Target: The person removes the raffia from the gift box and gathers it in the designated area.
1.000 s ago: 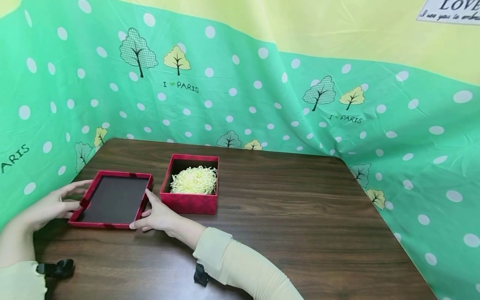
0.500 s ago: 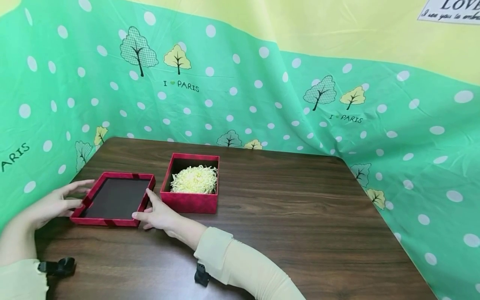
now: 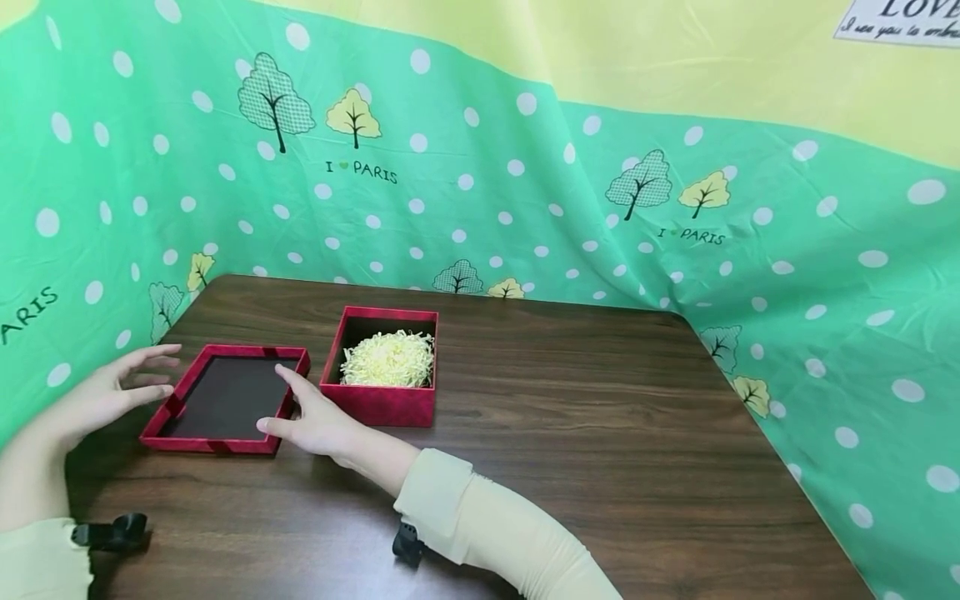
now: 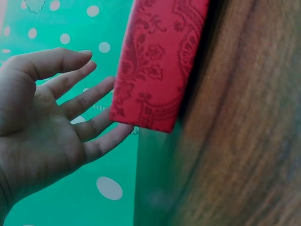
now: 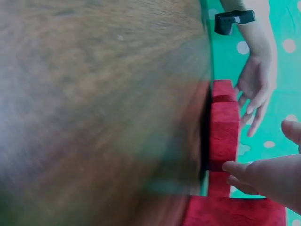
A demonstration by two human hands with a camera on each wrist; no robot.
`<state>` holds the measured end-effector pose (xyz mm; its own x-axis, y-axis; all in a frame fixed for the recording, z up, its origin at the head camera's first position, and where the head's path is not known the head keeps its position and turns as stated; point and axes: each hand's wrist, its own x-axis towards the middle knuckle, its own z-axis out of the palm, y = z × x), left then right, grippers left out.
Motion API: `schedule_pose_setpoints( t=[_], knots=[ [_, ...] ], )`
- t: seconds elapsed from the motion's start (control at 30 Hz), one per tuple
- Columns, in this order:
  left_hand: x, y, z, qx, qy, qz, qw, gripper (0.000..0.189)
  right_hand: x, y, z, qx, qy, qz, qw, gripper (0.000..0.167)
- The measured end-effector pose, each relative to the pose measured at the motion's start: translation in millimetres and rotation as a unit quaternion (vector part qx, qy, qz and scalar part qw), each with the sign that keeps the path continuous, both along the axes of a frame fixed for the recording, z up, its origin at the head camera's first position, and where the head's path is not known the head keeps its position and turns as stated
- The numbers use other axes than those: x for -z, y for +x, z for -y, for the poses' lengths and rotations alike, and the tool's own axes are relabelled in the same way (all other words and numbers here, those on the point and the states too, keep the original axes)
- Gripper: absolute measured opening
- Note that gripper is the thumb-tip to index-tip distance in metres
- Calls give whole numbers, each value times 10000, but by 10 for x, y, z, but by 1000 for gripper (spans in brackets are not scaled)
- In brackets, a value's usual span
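A shallow red box lid (image 3: 232, 396) with a dark lining lies inside-up at the table's left. At its left edge is my left hand (image 3: 105, 396), fingers spread and relaxed; its patterned red side (image 4: 155, 70) fills the middle of the left wrist view, with fingers partly behind it. My right hand (image 3: 318, 417) hovers over the lid's right edge, thumb and forefinger wide apart, holding nothing. In the right wrist view, my right fingers (image 5: 240, 172) overlap the red lid side. Just right of the lid stands an open red box (image 3: 378, 407) holding pale yellow shredded paper (image 3: 390, 358).
The dark wood table (image 3: 562, 433) extends to the right of the box. Behind and on both sides hangs a green and yellow curtain (image 3: 465, 150) with dots and trees. A black wrist strap (image 3: 112, 533) sits on the left sleeve.
At first both hands held the lid's edges, and it shifted slightly to the right. Now the hands have let go and risen a little, fingers spread. The box has not moved.
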<state>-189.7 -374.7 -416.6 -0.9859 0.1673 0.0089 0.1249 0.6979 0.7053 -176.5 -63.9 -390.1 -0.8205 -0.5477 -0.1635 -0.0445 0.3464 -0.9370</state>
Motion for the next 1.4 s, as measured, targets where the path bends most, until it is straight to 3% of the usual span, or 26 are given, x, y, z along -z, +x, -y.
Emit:
schedule_pose_setpoints(
  t=[0.17, 0.53, 0.63, 0.77, 0.97, 1.13, 1.4],
  knots=[
    [-114, 25, -97, 14, 7, -343, 9994, 63, -130, -32, -56, -417, -149, -314, 9985, 73],
    [-377, 23, -346, -86, -203, -524, 9984, 70, -435, -172, -269, -1149, -457, -812, 9890, 65],
    [-418, 8, -407, -106, -162, -513, 9985, 73, -508, -212, -343, -1202, -554, -1006, 9861, 62],
    [-492, 15, -524, -136, -279, -445, 9985, 77, -547, -282, -444, -1190, -513, -1625, 9782, 59],
    [-536, 44, -733, -96, -217, -497, 9985, 80, -591, -372, -613, -1059, -35, -2396, 9651, 59],
    [-560, 37, -907, -126, -125, -589, 9981, 81, -651, -454, -788, -1022, 382, -2794, 9539, 58],
    [-571, 20, -1128, -198, -125, -793, 9966, 79, -753, -626, -1037, -1096, 635, -3225, 9381, 60]
  ],
)
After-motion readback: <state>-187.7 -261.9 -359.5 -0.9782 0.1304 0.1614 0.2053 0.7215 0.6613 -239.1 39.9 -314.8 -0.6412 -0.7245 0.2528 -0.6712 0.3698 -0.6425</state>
